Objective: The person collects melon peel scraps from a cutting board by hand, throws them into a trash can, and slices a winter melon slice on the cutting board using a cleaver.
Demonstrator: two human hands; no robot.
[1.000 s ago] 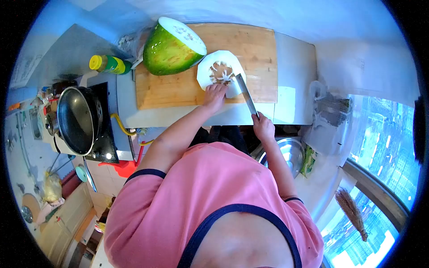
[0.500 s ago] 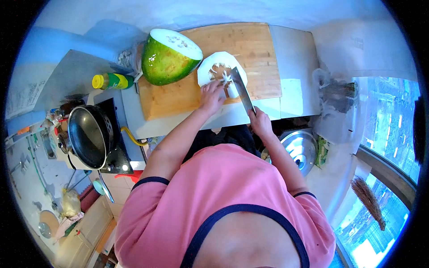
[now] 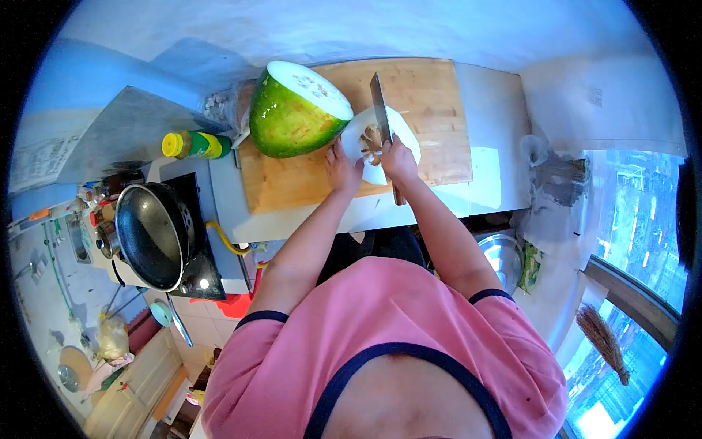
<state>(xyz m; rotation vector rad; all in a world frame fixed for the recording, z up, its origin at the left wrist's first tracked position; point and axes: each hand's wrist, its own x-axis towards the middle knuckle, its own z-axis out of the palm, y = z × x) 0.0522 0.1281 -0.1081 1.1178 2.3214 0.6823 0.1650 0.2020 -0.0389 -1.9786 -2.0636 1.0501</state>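
Observation:
A pale ring-shaped winter melon slice lies on the wooden cutting board, its middle ragged with seedy pulp. My left hand holds the slice at its near left edge, thumb toward the centre. My right hand is closed around a cleaver, gripping it where handle and blade meet. Its blade points away from me above the slice, and the end of the wooden handle sticks out below my palm. A large cut winter melon, green-skinned with a white seeded face, stands to the left of the slice.
Left of the board are a yellow-capped green bottle and a black wok on the stove. A round metal lid sits low at the right. The wall closes off the board's far side.
My right hand has moved up and forward over the slice, bringing the cleaver farther away from me. My left hand has shifted from the pulp to the slice's left edge. The view has shifted slightly.

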